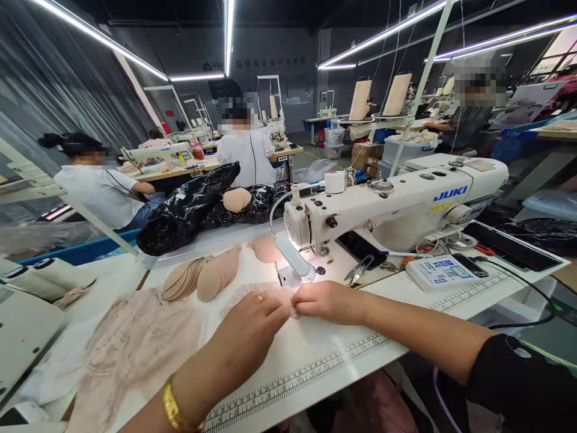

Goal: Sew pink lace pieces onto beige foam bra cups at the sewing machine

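Observation:
My left hand [255, 322], with a ring and a gold bracelet on its wrist, has its fingers closed on a sheer pale-pink lace fabric [241, 294]. Opposite it, my right hand [329, 302] pinches the right end of the same fabric, fingertips close to the left ones. Both hands are just in front of the lit needle area of a white sewing machine [383, 201]; the fingers partly hide the fabric. A beige pad [265, 249] lies behind the machine's lamp [293, 255]. To the left are fanned stacks of beige pads [219, 273] and a heap of pink lace fabric [139, 343].
Thread snips [358, 270], a dark phone [360, 248] and a white box [439, 272] lie right of the needle. A printed ruler [297, 373] runs along the front edge. Black plastic bags [189, 210] stand behind the table; co-workers sit beyond.

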Motion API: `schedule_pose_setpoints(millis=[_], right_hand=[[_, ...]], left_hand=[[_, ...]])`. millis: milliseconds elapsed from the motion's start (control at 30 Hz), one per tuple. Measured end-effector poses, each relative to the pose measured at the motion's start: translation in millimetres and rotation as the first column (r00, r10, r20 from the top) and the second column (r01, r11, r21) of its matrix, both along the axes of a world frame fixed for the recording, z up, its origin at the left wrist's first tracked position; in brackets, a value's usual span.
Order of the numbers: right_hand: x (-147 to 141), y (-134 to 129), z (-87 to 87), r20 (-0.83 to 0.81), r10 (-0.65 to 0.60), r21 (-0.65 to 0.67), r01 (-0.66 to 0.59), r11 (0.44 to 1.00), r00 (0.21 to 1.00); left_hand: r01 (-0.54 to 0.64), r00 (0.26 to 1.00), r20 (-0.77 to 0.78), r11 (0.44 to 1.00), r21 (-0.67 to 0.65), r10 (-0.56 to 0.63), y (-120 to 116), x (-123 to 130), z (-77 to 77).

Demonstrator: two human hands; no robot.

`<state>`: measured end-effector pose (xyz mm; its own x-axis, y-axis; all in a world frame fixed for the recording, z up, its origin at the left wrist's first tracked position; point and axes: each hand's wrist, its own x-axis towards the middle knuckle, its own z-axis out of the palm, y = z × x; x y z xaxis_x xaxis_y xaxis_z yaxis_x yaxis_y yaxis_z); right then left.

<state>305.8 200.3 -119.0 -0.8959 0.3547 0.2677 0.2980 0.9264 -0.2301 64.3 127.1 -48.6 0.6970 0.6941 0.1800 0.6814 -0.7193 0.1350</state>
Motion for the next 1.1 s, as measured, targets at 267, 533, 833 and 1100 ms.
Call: schedule_pose_setpoints(millis=[267, 533, 833, 1100], right_hand=[[20.4, 14.7, 2.7, -0.118, -0.074, 0.023, 0.077, 0.997, 0.99], [28.1, 12.6, 6.5, -0.073, -0.144, 0.051, 0.148, 0.988, 0.987], [27.6, 14.8, 6.6, -0.029, -0.187, 0.054, 0.189, 0.981, 0.982], [26.6, 14.3, 6.3, -0.012, -0.212, 0.059, 0.213, 0.975, 0.977]], left_hand=[[0.008, 0.986, -0.168, 0.991, 0.132, 0.014, 41.5, 24.4, -42.9], [0.007, 0.999, -0.036, 0.998, 0.07, -0.005, 41.1, 26.5, -44.8], [-0.004, 1.0, 0.022, 0.987, 0.162, 0.0, 46.4, 28.6, -54.9], [-0.009, 0.997, 0.077, 0.984, 0.176, -0.005, 47.7, 31.6, -56.8]])
